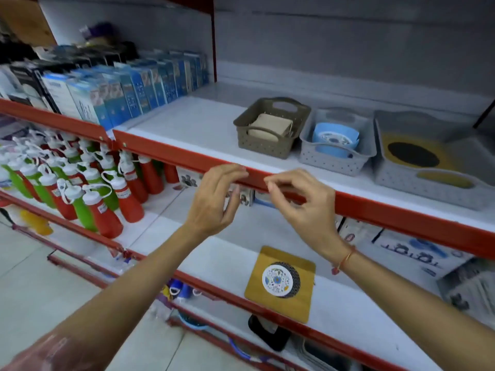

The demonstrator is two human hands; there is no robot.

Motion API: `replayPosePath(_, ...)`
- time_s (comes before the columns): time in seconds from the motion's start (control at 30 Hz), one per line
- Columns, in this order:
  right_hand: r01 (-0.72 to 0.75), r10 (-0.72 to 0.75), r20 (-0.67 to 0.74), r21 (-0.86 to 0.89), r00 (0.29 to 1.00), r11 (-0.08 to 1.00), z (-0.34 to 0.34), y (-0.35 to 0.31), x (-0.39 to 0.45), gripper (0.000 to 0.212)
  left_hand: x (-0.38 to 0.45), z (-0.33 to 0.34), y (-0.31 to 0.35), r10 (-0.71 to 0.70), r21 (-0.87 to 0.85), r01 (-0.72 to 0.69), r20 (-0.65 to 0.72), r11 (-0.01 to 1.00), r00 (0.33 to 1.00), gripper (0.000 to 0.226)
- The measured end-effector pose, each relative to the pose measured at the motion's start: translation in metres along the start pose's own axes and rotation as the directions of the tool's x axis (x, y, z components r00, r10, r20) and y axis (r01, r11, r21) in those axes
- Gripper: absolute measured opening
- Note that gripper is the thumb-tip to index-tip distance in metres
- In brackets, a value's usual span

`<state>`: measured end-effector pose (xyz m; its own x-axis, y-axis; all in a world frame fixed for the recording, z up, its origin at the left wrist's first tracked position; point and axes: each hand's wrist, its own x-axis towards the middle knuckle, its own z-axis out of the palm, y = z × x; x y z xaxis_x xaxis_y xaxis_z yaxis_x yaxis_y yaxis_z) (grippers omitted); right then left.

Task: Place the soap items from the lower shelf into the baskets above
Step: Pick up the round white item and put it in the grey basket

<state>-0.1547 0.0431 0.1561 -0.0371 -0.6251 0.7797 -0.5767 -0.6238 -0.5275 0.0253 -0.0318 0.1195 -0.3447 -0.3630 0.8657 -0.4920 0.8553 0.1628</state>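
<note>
A yellow square soap pack [281,283] with a round patterned centre lies flat on the lower shelf [214,253]. On the upper shelf stand three baskets: a brown one [263,145] holding a beige item, a grey one [330,160] holding a blue round soap pack [334,137], and a larger grey one [423,188] holding a yellow pack with a dark centre. My left hand [214,202] and my right hand [302,202] hover empty with fingers apart in front of the red shelf edge, above the yellow pack.
Red and green squeeze bottles [80,188] crowd the lower shelf at the left. Blue boxes [128,87] fill the upper shelf's left part. White patterned packs [417,253] lie at the lower shelf's right. A red rail [375,204] fronts the upper shelf.
</note>
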Motion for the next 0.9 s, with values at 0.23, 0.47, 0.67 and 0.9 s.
replayPosePath(0.23,-0.223,0.343,0.422,-0.308,0.84,0.925,0.017,0.073,-0.103,0.022,-0.095,0.047,0.011,-0.164,0.009,0.188,0.524,0.982,0.836,0.034)
replayPosePath(0.47,-0.28,0.707,0.643,-0.649,0.294,0.708,0.028,0.139,-0.159,0.092,-0.144,0.091,0.008,-0.207,0.184,0.116,0.95,0.976,0.236,0.059)
replayPosePath(0.67,-0.288,0.715,0.633,-0.654,0.298,0.699,0.037,0.147,-0.172,0.093,-0.159,0.098,0.011,-0.184,0.183,0.017,0.979,0.983,0.092,0.062)
replayPosePath(0.9,-0.289,0.715,0.613,-0.655,0.336,0.698,0.035,0.143,-0.172,0.09,-0.161,0.096,0.013,-0.184,0.181,0.063,0.981,0.982,0.058,0.063)
